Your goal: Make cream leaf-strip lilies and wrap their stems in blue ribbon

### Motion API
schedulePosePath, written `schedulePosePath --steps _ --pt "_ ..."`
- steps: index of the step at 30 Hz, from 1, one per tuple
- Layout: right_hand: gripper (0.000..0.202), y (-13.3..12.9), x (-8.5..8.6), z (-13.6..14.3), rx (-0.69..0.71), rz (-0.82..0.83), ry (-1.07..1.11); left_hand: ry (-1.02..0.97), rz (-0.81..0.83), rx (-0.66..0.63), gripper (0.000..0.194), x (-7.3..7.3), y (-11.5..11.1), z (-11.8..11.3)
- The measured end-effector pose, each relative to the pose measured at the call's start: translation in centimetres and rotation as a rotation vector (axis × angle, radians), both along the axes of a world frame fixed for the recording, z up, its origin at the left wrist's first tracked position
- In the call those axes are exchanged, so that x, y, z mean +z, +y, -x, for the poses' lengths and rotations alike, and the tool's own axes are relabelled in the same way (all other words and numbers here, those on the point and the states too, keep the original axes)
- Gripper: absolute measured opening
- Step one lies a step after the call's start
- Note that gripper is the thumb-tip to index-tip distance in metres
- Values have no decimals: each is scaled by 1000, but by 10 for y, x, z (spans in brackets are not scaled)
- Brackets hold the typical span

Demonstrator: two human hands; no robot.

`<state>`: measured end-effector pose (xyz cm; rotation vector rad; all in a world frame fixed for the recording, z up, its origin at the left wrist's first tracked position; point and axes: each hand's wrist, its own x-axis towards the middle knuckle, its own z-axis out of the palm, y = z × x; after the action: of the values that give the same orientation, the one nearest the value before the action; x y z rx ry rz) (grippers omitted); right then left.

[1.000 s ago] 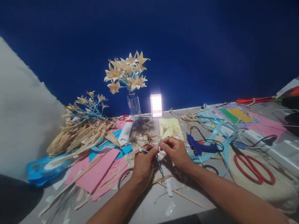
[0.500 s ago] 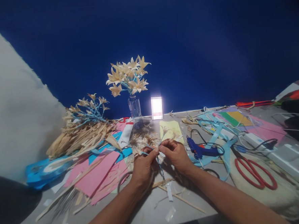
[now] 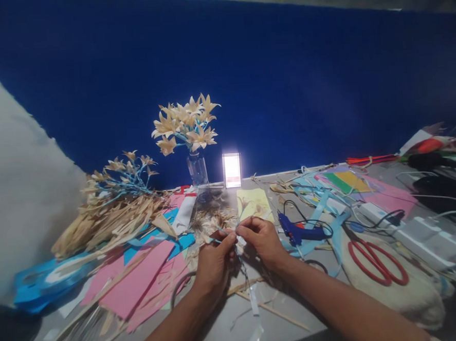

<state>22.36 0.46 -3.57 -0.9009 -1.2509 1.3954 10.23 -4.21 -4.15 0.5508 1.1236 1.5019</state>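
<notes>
Low over the middle of the table, my left hand [image 3: 218, 256] and my right hand [image 3: 261, 240] meet with their fingertips pinched together. Between them is a thin flower stem wrapped in light blue tape [image 3: 216, 240]; a pale, dried-leaf flower [image 3: 212, 228] appears at its left end, partly lost against the scraps behind. From below the fingers hangs a narrow, twisted bluish strip [image 3: 242, 265]. Both hands are closed, the thumbs against the index fingers. The exact pinch point is small and partly hidden by the fingers.
A clear vase of pale flowers [image 3: 197, 172] stands behind. Dried husks [image 3: 111, 221], pink paper [image 3: 142, 278] and a blue tape roll [image 3: 52, 276] lie left. To the right are a blue glue gun [image 3: 301, 232], red-handled scissors [image 3: 376, 259] and a white power strip [image 3: 428, 235].
The view has tilted and shifted slightly, so the table things sit lower and further left. Both hands keep their pinch on the stem, with little visible change.
</notes>
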Motion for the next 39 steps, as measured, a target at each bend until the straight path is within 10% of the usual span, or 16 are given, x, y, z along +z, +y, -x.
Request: schedulePosePath --steps 27,39 --pt "35 16 28 -54 -204 -54 108 78 -7 3 32 11 12 26" --pt "39 -29 -12 -97 -98 212 164 370 3 -31 15 -6 6 31"
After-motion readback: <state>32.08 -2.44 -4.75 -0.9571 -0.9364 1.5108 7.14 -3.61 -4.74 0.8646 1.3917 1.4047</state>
